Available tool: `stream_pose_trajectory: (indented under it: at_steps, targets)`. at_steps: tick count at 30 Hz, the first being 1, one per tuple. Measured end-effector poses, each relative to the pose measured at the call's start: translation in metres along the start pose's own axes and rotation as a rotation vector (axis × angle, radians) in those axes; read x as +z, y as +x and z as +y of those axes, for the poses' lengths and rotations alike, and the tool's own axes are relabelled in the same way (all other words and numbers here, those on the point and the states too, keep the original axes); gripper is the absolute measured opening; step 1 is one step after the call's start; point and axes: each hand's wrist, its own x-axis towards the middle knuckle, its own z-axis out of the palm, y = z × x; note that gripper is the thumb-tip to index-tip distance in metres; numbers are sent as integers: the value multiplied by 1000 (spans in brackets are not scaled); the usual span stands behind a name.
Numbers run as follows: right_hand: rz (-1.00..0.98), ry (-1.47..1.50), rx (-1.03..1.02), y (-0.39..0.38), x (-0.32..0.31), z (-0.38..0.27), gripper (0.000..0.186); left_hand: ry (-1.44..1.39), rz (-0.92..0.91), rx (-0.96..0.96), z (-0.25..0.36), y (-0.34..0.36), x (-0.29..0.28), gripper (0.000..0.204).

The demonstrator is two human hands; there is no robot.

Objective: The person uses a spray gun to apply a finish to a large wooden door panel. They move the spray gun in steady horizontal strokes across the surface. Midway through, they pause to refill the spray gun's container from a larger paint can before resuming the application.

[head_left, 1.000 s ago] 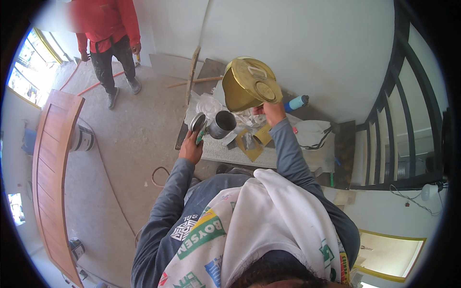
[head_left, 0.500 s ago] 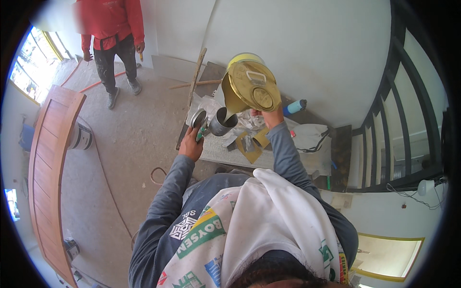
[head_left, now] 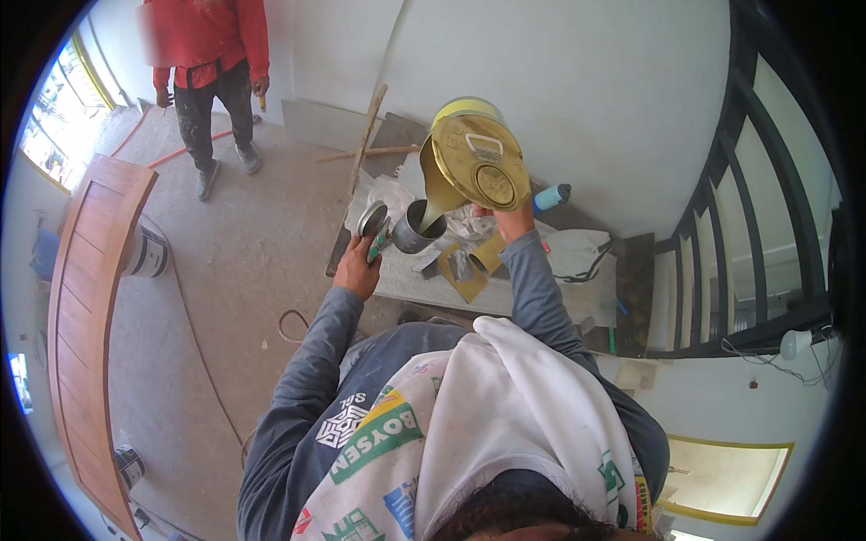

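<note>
My right hand (head_left: 511, 222) grips the lower side of a large gold-topped paint can (head_left: 478, 162), held tilted to the left. A pale stream of liquid (head_left: 431, 214) runs from its opening into a dark grey metal cup (head_left: 415, 236). Left of the cup, my left hand (head_left: 356, 268) is closed around a round silver lid (head_left: 372, 219), with a green-and-white piece beside its fingers. Whether that hand also supports the cup is hidden. Below the can, a gold cardboard-like piece (head_left: 463, 276) and a gold roll (head_left: 488, 253) lie on the work surface (head_left: 406, 283).
A blue bottle (head_left: 551, 197) and a white bag (head_left: 577, 248) lie to the right. Wooden sticks (head_left: 368, 135) stand behind. A person in red (head_left: 212, 54) stands far left, near a leaning wooden door (head_left: 86, 334) and a bucket (head_left: 146, 253). A black railing (head_left: 767, 225) rises at right.
The liquid keeps flowing into the cup, and both hands hold nearly the same positions. The view has shifted slightly; the person in red stays in place.
</note>
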Motion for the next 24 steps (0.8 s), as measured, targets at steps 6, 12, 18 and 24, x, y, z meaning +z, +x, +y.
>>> stream_pose_trajectory:
  at_steps: [6,12,18,24]
  targets:
    - [36,37,3,-4,-7,5,15,-8,-17,-5,4,-4,-1,55]
    - [52,30,16,-5,-11,6,14,62,24,49,-1,-6,2,56]
    - [75,6,14,-6,-13,5,14,-6,-7,64,-2,-4,3,57]
    - [59,-32,-23,-3,-19,8,14,14,-20,54,-1,-3,4,56]
